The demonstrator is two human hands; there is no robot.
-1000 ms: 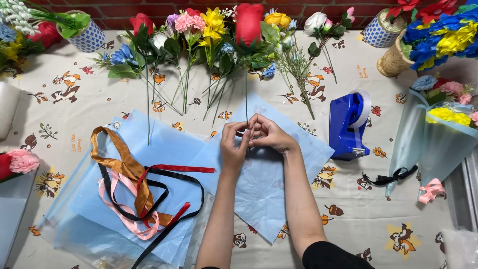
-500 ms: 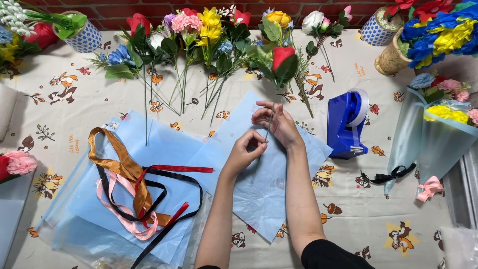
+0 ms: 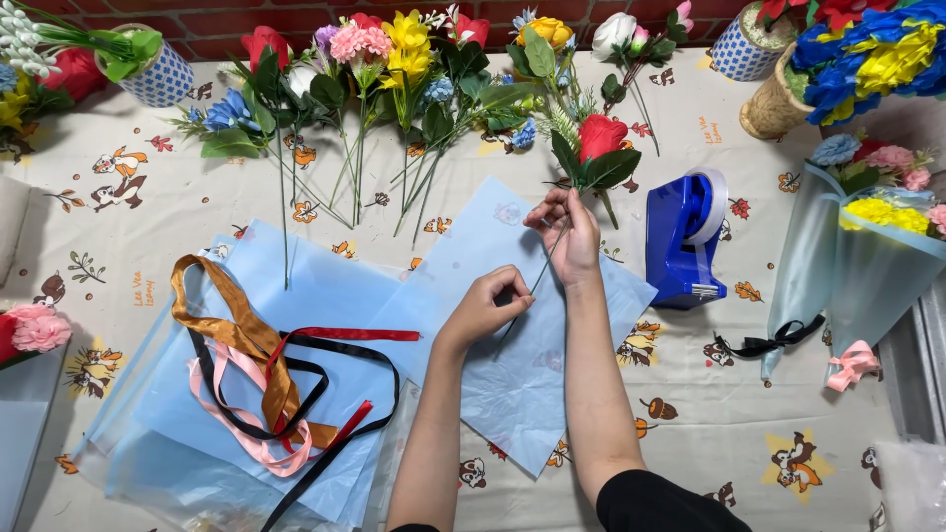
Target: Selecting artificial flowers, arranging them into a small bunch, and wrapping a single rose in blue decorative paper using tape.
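My right hand (image 3: 570, 232) pinches the thin stem of a red artificial rose (image 3: 600, 137), which leans up and to the right with green leaves beneath the bloom. My left hand (image 3: 485, 306) is curled around the lower end of the same stem, just below and left of the right hand. Both hands hover over a light blue wrapping sheet (image 3: 537, 379) spread on the table. The stem's lowest part runs down past my left hand over the sheet.
A row of artificial flowers (image 3: 394, 69) lies along the back. Tangled ribbons (image 3: 266, 379) rest on stacked blue sheets (image 3: 197, 443) at left. A blue tape dispenser (image 3: 685, 236) stands right of my hands. Two wrapped bouquets (image 3: 857, 266) and flower pots (image 3: 778, 99) occupy the right side.
The rose has tipped from upright over the middle toward the right and lower. My right hand moved up the stem; my left hand dropped down and apart from it.
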